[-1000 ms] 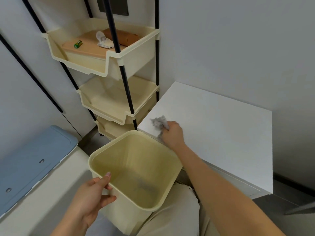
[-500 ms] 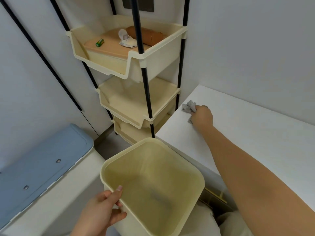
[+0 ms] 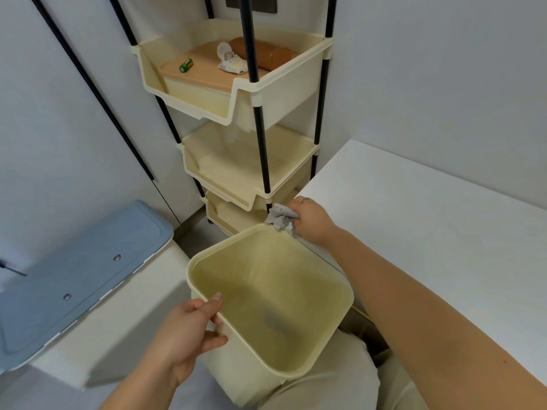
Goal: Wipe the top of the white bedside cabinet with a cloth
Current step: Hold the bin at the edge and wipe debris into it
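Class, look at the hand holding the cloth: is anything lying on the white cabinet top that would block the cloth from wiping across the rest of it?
Nothing visible does. The right hand grips the cloth at the cabinet top's front-left corner, and the surface beyond it looks bare. The bin, held by the left hand, sits just off that edge.
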